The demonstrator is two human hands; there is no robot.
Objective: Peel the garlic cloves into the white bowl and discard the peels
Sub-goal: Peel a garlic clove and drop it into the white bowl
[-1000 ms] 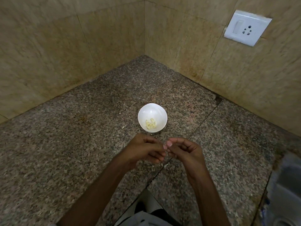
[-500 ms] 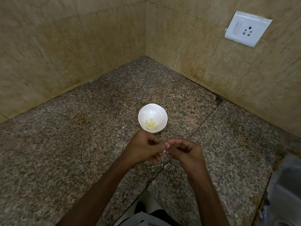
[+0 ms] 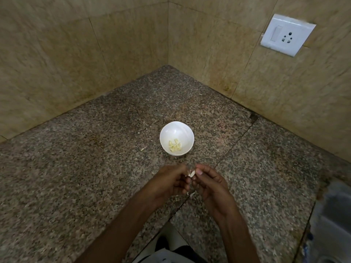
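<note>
A small white bowl (image 3: pixel 176 130) stands on the granite counter and holds several peeled pale-yellow garlic cloves (image 3: pixel 175 145). Just in front of it, my left hand (image 3: pixel 167 182) and my right hand (image 3: pixel 209 182) meet fingertip to fingertip above the counter. Between them they pinch one pale garlic clove (image 3: pixel 192 173), which shows at the fingertips with a bit of loose skin on it. A scrap of peel (image 3: pixel 191 194) shows below the hands.
The speckled granite counter (image 3: pixel 95 177) fills a corner between two tan tiled walls. A white switch and socket plate (image 3: pixel 286 35) is on the right wall. One peel fragment (image 3: pixel 142 149) lies left of the bowl. A blurred grey object (image 3: pixel 330 224) lies at the right edge.
Both hands have shifted slightly while staying together. The garlic clove now shows between the fingertips, where before it was mostly hidden.
</note>
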